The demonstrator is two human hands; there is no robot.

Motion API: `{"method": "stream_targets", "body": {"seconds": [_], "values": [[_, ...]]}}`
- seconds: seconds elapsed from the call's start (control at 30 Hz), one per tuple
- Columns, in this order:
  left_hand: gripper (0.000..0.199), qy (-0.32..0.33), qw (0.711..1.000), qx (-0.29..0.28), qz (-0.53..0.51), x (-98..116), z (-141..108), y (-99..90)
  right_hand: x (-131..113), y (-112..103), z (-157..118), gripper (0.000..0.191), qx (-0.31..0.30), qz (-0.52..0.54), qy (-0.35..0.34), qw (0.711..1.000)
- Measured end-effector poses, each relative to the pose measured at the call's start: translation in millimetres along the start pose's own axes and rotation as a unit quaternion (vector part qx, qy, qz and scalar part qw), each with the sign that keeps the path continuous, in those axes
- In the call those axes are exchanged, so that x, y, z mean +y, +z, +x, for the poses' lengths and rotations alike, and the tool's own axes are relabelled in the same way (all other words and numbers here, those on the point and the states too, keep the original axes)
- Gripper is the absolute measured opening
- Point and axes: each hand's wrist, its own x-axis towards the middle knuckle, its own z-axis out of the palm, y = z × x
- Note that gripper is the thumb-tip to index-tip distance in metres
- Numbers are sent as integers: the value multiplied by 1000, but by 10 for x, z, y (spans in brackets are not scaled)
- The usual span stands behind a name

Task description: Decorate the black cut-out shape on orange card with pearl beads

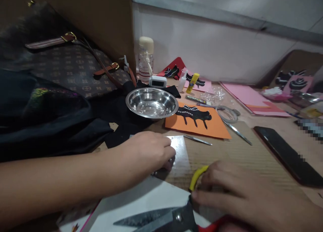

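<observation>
My left hand [152, 149] is closed, its fingers curled down over a clear plastic sheet [181, 151]. A small dark thing and tiny bead-like specks show beneath its fingertips, but what it holds is hidden. Lower right, my right hand [227, 188] is wrapped round the handles of a pair of scissors [178, 218], one yellow and one red. Their dark blades are parted and point left over a white sheet [121, 201]. Beyond my left hand sits a steel bowl [152, 104] with small clear or pale bits in it.
Behind lies orange card [171, 122] with a beaded black cutout [194, 114], near tweezers [198, 140] and tape [227, 114]. A glue stick [192, 83], squeeze bottle [182, 82] and flask [145, 59] stand farther back. At right is a phone [287, 154]; at left, a patterned bag [96, 65].
</observation>
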Motion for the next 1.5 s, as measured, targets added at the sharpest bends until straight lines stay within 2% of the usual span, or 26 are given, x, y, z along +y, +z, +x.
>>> {"method": "stream_targets", "body": {"seconds": [0.1,0.2,0.37,0.47,0.57,0.67,0.73,0.87,0.97,1.07,1.13,1.3,1.5], "values": [[7,-11,999,-33,3,30,31,-15,206,-17,-38,23,80,-32,88,992],[3,-2,1000,-18,9,61,5,-6,431,49,-22,19,149,-77,131,977],[9,-2,1000,-12,25,97,-56,-19,691,125,-24,24,160,-143,175,961],[10,-6,999,-22,35,113,-54,-43,838,81,-97,29,151,-171,221,948],[10,-6,999,-32,43,127,-54,-47,915,16,-155,27,152,-174,230,945],[11,8,998,-10,56,129,-71,-18,783,-18,-148,20,142,-127,181,965],[11,17,998,4,62,116,-83,15,591,-4,-121,22,94,-70,123,985],[10,27,997,38,54,62,-81,80,258,95,-82,52,5,-22,35,999],[12,34,997,62,40,24,-60,98,198,176,-65,73,-73,22,20,997],[15,9,999,52,12,3,-25,75,216,210,-43,67,-134,52,38,989],[15,-28,998,45,-25,-12,4,51,225,214,-32,63,-132,57,40,989],[8,-100,985,42,-134,-75,61,12,228,229,-32,67,-106,59,18,992],[7,-130,975,21,-180,-122,86,-39,233,241,-9,66,-118,37,15,992]]}}
